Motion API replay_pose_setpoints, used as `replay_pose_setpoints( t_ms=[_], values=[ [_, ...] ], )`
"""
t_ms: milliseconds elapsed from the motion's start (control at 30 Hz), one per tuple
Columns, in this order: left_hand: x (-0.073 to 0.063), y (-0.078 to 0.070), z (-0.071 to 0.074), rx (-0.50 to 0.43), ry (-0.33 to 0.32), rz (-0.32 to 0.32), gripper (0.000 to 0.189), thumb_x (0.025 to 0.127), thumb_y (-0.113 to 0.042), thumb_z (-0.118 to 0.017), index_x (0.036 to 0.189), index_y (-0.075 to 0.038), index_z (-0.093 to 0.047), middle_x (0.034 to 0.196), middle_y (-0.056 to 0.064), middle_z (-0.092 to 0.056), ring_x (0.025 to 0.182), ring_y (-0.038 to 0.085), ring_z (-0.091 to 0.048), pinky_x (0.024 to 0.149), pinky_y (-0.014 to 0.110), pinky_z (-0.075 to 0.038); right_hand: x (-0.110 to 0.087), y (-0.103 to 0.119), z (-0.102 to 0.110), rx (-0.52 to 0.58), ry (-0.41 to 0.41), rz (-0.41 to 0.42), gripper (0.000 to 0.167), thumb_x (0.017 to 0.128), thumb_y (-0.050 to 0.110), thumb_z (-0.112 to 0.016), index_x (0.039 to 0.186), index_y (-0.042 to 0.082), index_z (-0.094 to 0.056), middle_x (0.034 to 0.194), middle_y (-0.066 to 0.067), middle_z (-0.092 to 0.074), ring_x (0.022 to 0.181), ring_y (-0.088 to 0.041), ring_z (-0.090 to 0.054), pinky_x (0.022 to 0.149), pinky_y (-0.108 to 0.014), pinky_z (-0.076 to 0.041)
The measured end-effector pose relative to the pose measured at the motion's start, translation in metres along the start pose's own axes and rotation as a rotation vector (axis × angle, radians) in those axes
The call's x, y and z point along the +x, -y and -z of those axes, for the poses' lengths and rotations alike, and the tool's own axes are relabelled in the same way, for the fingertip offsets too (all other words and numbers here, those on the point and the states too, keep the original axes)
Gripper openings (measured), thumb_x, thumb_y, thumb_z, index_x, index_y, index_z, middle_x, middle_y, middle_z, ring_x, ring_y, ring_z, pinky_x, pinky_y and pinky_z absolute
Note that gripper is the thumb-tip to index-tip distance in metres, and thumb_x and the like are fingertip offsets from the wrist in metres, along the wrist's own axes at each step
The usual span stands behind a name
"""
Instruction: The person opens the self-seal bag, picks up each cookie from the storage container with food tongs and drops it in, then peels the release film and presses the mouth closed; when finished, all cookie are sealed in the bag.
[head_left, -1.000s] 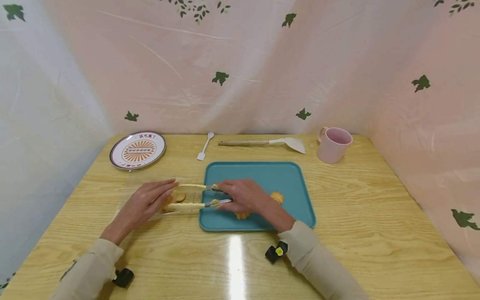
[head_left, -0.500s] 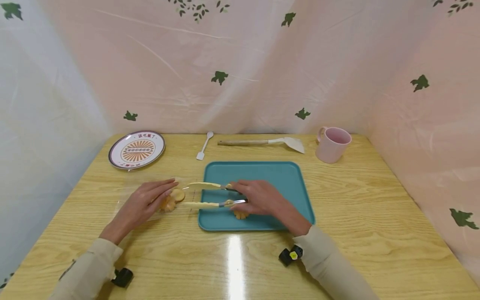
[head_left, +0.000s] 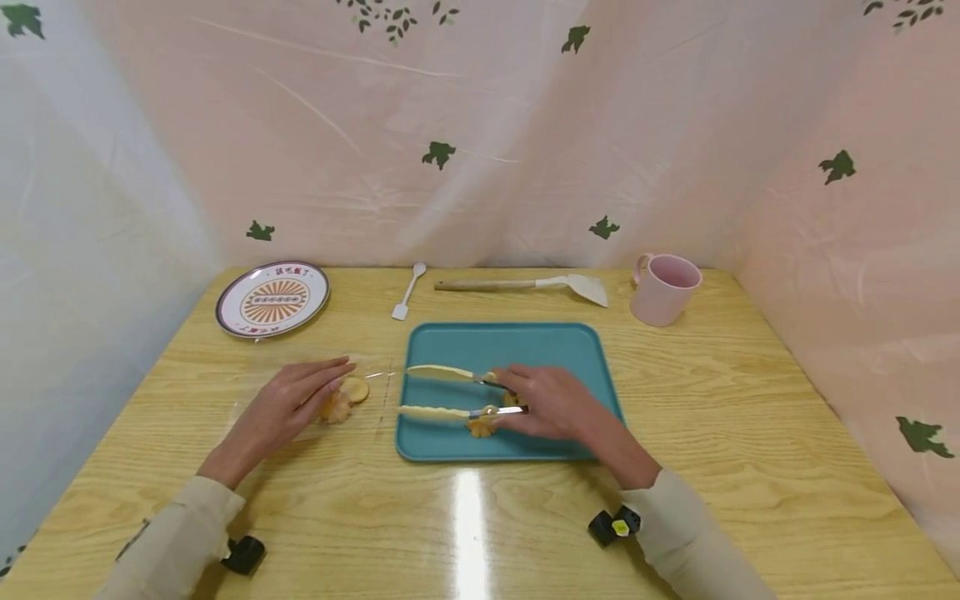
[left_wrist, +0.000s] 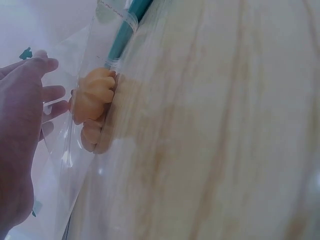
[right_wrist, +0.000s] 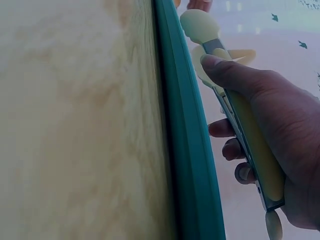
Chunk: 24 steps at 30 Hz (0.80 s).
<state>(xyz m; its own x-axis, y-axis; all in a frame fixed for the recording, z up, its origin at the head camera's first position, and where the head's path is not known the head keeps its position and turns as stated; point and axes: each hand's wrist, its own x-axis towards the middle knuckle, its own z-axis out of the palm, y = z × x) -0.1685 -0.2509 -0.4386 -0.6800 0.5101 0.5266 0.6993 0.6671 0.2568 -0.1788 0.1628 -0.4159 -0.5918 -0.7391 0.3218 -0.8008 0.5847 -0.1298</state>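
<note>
My right hand [head_left: 551, 402] grips a pair of tongs [right_wrist: 255, 140] with cream-coloured tips, held above the teal tray [head_left: 517, 342]. The tongs' arms are spread, tips toward the left, with nothing between them. Below them on the tray lie a flower-shaped cookie [head_left: 482, 428] and another one, partly hidden by the tongs and hand. My left hand [head_left: 288, 400] holds the film of a clear plastic bag [left_wrist: 82, 150] left of the tray, the bag's mouth toward the tray. Inside the bag lie several cookies [left_wrist: 92, 97], close to my left fingers.
At the back of the wooden table [head_left: 750, 417] stand a patterned plate [head_left: 273, 300] on the left and a pink mug [head_left: 663, 292] on the right. Between them lie a small white spoon-like tool [head_left: 409, 292] and a spatula [head_left: 517, 285] with a wooden handle.
My right hand has drawn the tongs rightward, out from over the bag to above the tray. Cookies in the bag have come into clearer view. My left hand has stayed in place.
</note>
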Motion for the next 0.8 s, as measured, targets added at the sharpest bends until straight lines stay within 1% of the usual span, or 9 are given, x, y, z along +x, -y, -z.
replay_pose_setpoints(
  t_ms=[133,267,500,667,800],
  values=[
    [0.000,-0.001,0.001,-0.004,0.005,0.006,0.045,0.093,0.004,-0.072,0.137,-0.005,-0.067,0.136,0.013,-0.066,0.119,0.036,-0.063,0.098,0.059,-0.048,-0.009,-0.001,0.004,-0.005,-0.014,-0.020,0.064,0.087,0.044,-0.083,0.131,0.000,-0.067,0.100,-0.005,-0.070,0.065,-0.012,-0.059,0.057,-0.032,-0.053],
    [0.000,-0.001,0.000,-0.004,0.001,0.005,0.045,0.093,0.004,-0.072,0.136,-0.004,-0.067,0.136,0.013,-0.066,0.119,0.037,-0.063,0.098,0.058,-0.048,-0.019,-0.003,0.006,0.003,-0.030,-0.040,0.064,0.085,0.045,-0.084,0.128,0.001,-0.069,0.101,-0.005,-0.070,0.068,-0.013,-0.060,0.059,-0.034,-0.054],
    [-0.001,0.002,-0.001,0.003,-0.011,-0.012,0.046,0.091,0.006,-0.073,0.135,-0.003,-0.068,0.135,0.014,-0.067,0.118,0.037,-0.064,0.097,0.058,-0.048,-0.036,-0.005,0.010,-0.004,-0.031,-0.067,0.062,0.086,0.045,-0.083,0.127,0.002,-0.069,0.108,-0.008,-0.072,0.080,-0.020,-0.070,0.069,-0.040,-0.060],
    [-0.001,0.003,-0.001,0.006,-0.017,-0.016,0.045,0.090,0.006,-0.073,0.134,-0.003,-0.068,0.134,0.015,-0.067,0.117,0.037,-0.064,0.097,0.058,-0.049,-0.045,-0.006,0.014,-0.015,-0.020,-0.092,0.061,0.087,0.047,-0.082,0.128,0.003,-0.069,0.112,-0.009,-0.072,0.084,-0.021,-0.071,0.070,-0.040,-0.060],
    [-0.001,0.003,-0.001,-0.001,-0.017,-0.010,0.045,0.090,0.006,-0.073,0.134,-0.003,-0.069,0.134,0.014,-0.067,0.118,0.037,-0.064,0.097,0.058,-0.049,-0.054,-0.007,0.017,-0.030,-0.041,-0.087,0.062,0.086,0.047,-0.082,0.126,0.002,-0.069,0.111,-0.009,-0.072,0.083,-0.022,-0.072,0.067,-0.040,-0.060]
  ],
)
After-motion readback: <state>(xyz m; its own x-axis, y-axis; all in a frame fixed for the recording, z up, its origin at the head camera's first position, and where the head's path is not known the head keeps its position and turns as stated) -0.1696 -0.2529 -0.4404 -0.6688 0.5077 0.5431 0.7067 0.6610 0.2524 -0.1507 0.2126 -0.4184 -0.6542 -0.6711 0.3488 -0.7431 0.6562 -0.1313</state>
